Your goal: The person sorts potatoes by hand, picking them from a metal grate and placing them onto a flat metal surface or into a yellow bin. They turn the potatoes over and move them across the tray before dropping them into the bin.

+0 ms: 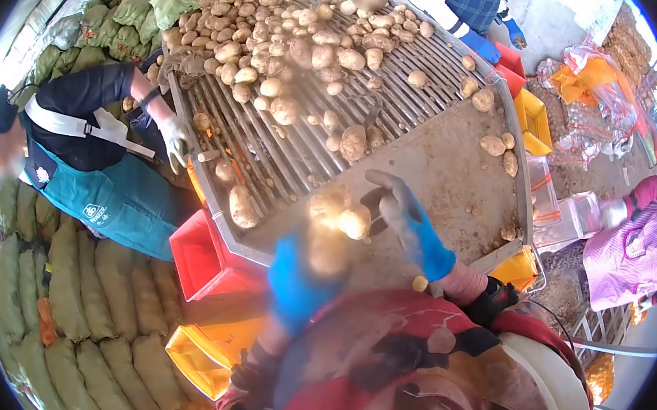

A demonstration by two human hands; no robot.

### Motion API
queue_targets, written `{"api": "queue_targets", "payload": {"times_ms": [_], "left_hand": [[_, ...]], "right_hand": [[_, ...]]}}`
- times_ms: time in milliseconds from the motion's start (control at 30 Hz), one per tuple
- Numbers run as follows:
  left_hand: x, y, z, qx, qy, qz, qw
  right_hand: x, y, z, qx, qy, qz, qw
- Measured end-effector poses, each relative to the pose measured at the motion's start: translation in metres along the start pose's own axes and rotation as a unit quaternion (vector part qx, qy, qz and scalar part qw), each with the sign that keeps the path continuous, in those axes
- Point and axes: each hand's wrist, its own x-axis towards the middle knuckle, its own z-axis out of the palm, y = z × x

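Observation:
My left hand (304, 277), in a blue-cuffed glove, is smeared by motion in front of my body at the near edge of the sorting table (452, 186). A blurred brown potato (329, 250) overlaps its finger side; I cannot tell how the fingers sit around it. Just beyond are another potato (327, 203) and a brightly lit, pale potato (354, 223). To their right my right hand (408, 217), in a grey glove with blue cuff, is open, fingers stretched out and thumb apart, close to the pale potato.
Many potatoes (281, 109) lie across the slatted rack (413, 104). Red (206, 255) and yellow bins (201, 357) hang along the table's edges. A person in a teal apron (125, 199) stands left; others work at right. Full green sacks (78, 289) are stacked at left.

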Motion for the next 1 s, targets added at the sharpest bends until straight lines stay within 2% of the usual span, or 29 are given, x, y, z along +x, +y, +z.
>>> {"api": "queue_targets", "payload": {"times_ms": [100, 200, 300, 367, 500, 567, 600, 667, 767, 800, 833, 867, 967, 1000], "left_hand": [[-0.001, -0.005, 0.001, 0.039, 0.012, 0.03, 0.999], [-0.004, -0.009, 0.004, 0.105, 0.026, 0.065, 0.992], [-0.002, -0.008, 0.0, 0.181, 0.034, 0.13, 0.974], [0.002, -0.007, -0.004, 0.232, 0.041, 0.189, 0.953], [0.004, -0.013, -0.003, 0.25, 0.005, 0.195, 0.948], [0.003, -0.013, -0.002, 0.255, -0.007, 0.184, 0.949], [0.003, -0.012, -0.001, 0.228, -0.024, 0.137, 0.964], [0.002, -0.012, 0.0, 0.172, -0.055, 0.044, 0.983], [0.0, -0.021, -0.002, -0.082, -0.023, -0.032, 0.996], [-0.002, -0.03, 0.0, -0.14, -0.049, -0.073, 0.986], [-0.007, -0.036, 0.002, -0.275, -0.059, -0.143, 0.949], [-0.011, -0.04, 0.003, -0.403, -0.069, -0.209, 0.888], [-0.011, -0.045, 0.004, -0.568, -0.12, -0.254, 0.774], [-0.006, -0.042, 0.01, -0.572, -0.122, -0.238, 0.775]], "right_hand": [[0.006, 0.018, -0.016, 0.163, -0.081, 0.111, 0.977], [0.002, 0.018, -0.001, 0.074, -0.112, 0.006, 0.991], [0.007, -0.006, -0.002, -0.208, -0.176, 0.093, 0.958], [0.011, -0.013, -0.003, -0.218, -0.19, 0.131, 0.948], [0.014, -0.027, 0.004, -0.158, -0.15, 0.26, 0.941], [0.018, -0.021, 0.003, -0.15, -0.158, 0.277, 0.936], [0.021, -0.015, 0.002, -0.146, -0.163, 0.285, 0.933], [0.025, 0.014, -0.005, -0.15, -0.139, 0.146, 0.968], [0.028, 0.02, -0.008, -0.156, -0.116, -0.03, 0.981], [0.03, 0.015, -0.007, -0.157, -0.109, -0.081, 0.978], [0.03, 0.01, -0.005, -0.102, -0.133, -0.044, 0.985], [0.03, 0.005, -0.003, -0.046, -0.154, -0.007, 0.987], [0.026, -0.006, 0.009, 0.101, -0.169, 0.078, 0.977], [0.025, -0.007, 0.014, 0.147, -0.165, 0.103, 0.97]]}}
